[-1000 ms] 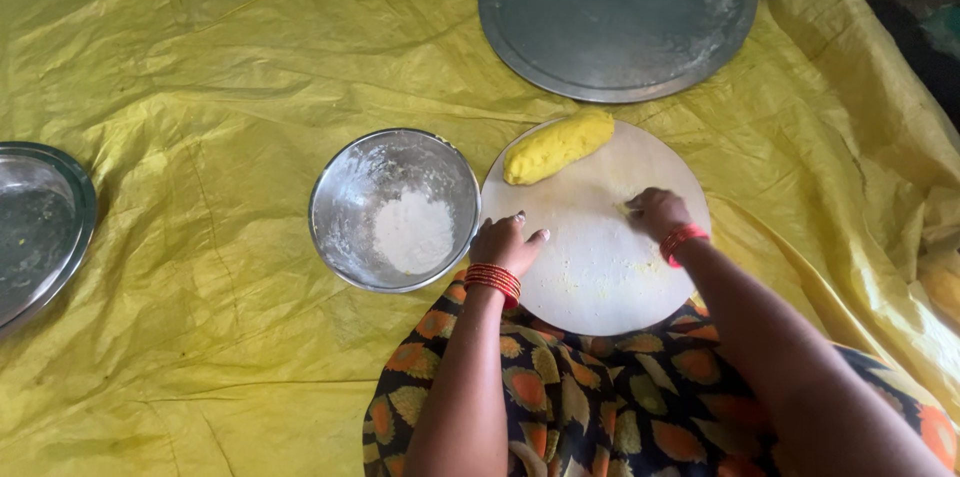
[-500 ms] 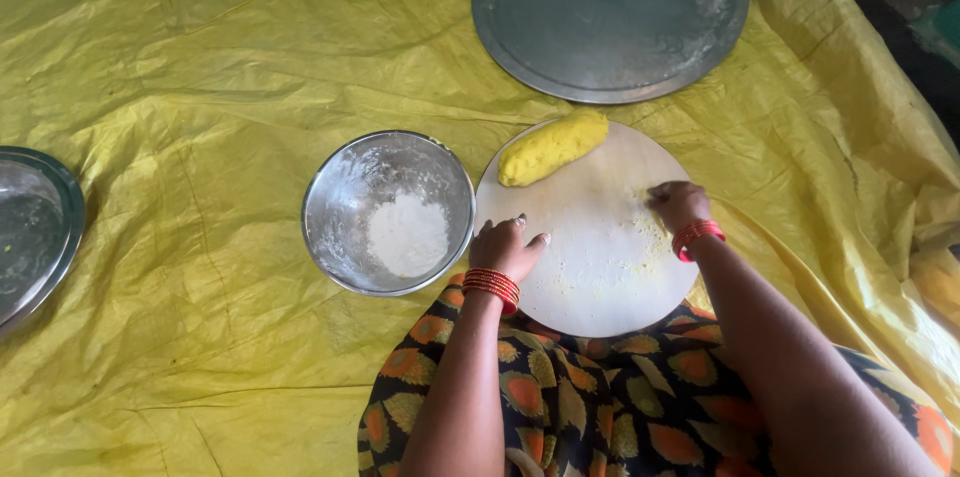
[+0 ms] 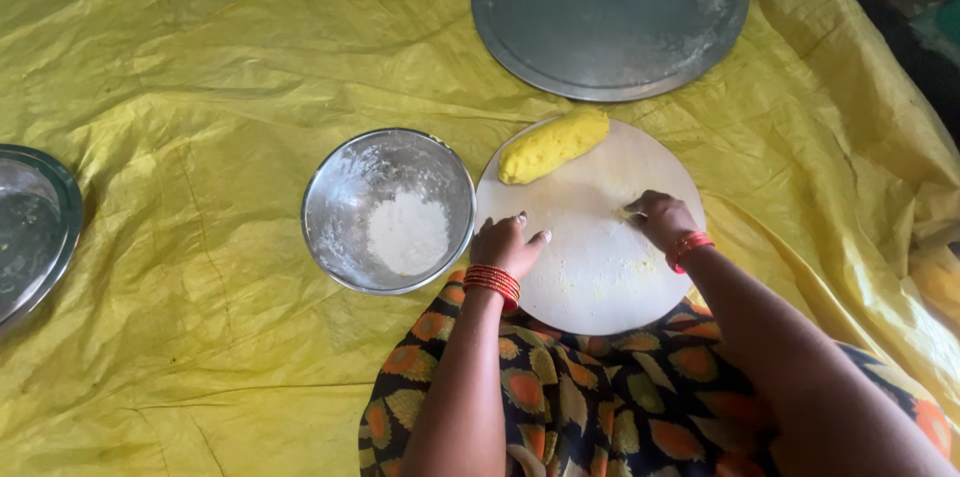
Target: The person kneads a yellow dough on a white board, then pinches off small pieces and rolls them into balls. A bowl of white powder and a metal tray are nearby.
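Currently the dough log (image 3: 553, 145) lies at the round board's (image 3: 590, 267) far edge, long axis running left-near to right-far. Left hand (image 3: 510, 245) rests flat and released on the near-left rim. Right hand (image 3: 660, 218), fingers curled pinching a dough scrap, sits slightly nearer the log.

Your arms are bare from the elbow down, with no sleeves in view. On your left wrist sits a stack of thin bangles (image 3: 492, 283), red with orange-gold edges (several rings packed close, too fine to count). Your right wrist carries a similar band of red bangles (image 3: 690, 247), a little narrower. Your left hand (image 3: 512, 242) shows pale, light-tipped nails; your right hand (image 3: 658, 217) wears no ring that can be seen. Over your lap lies a dark garment (image 3: 600, 407) printed with orange, yellow and green leaf shapes.
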